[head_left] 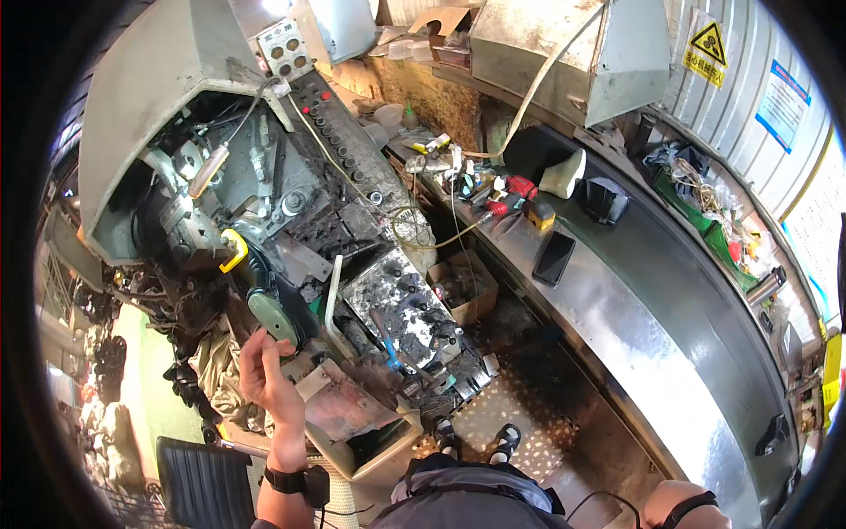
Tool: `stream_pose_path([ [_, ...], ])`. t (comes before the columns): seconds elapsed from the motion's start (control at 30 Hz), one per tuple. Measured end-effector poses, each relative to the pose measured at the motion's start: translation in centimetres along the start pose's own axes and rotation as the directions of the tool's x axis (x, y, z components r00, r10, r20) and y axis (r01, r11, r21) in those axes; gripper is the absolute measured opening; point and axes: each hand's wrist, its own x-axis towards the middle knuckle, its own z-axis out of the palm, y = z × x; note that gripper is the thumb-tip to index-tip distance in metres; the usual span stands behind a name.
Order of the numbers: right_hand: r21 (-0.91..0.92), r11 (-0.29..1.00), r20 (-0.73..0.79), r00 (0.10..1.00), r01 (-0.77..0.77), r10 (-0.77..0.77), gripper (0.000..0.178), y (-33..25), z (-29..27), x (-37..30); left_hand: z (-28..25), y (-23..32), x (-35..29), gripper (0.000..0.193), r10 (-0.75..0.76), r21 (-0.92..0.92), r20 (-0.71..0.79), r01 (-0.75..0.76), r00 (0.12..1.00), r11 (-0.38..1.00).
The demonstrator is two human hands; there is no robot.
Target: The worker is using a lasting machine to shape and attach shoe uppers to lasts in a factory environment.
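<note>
My left hand [266, 375] is raised at the near end of a dark shoe-shaped piece with a green sole-like face [273, 316]. Its fingers are loosely bent and the thumb stands apart, with nothing visible between them. Whether a fingertip touches the green face I cannot tell. Just beyond, a yellow curved handle [233, 251] sticks out by the opening of a hooded grey machine [181, 97]. At the lower right edge, only a strapped part of my right hand or wrist [670, 501] shows; its fingers are hidden.
An open beige bin [405, 429] stands below the machine's blackened bed, with a black chair [203, 485] to its left. Along the right runs a metal-edged conveyor bench [634, 331] bearing a phone [554, 257], a red power drill [520, 187] and a dark item [604, 201].
</note>
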Motion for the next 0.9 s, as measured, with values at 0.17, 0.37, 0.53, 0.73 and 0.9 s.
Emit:
stream_pose_path([
  [0.17,0.222,0.959,0.015,0.984,-0.174,0.175,0.034,1.4,-3.8,2.2,0.2,2.8,-2.5,0.019,0.005,0.035,-0.053,-0.003,0.999,0.999],
  [0.37,0.537,0.754,0.069,0.91,-0.378,0.408,0.034,6.8,-4.2,1.2,2.0,4.2,-5.5,0.021,0.031,0.021,0.031,-0.032,0.999,0.999],
  [0.53,0.636,0.583,0.147,0.821,-0.506,0.552,0.035,8.8,-4.5,0.9,0.6,5.5,-7.2,0.019,-0.01,0.139,-0.023,0.013,1.0,0.99],
  [0.73,0.638,0.47,0.192,0.717,-0.61,0.67,0.035,9.2,-3.9,0.4,0.1,4.7,-7.2,0.02,-0.037,0.075,-0.04,0.04,0.999,0.996],
  [0.9,0.639,0.372,0.215,0.62,-0.674,0.754,0.036,10.0,-2.4,-0.8,-0.5,3.4,-6.8,0.022,-0.075,0.006,-0.009,0.075,0.997,0.997],
])
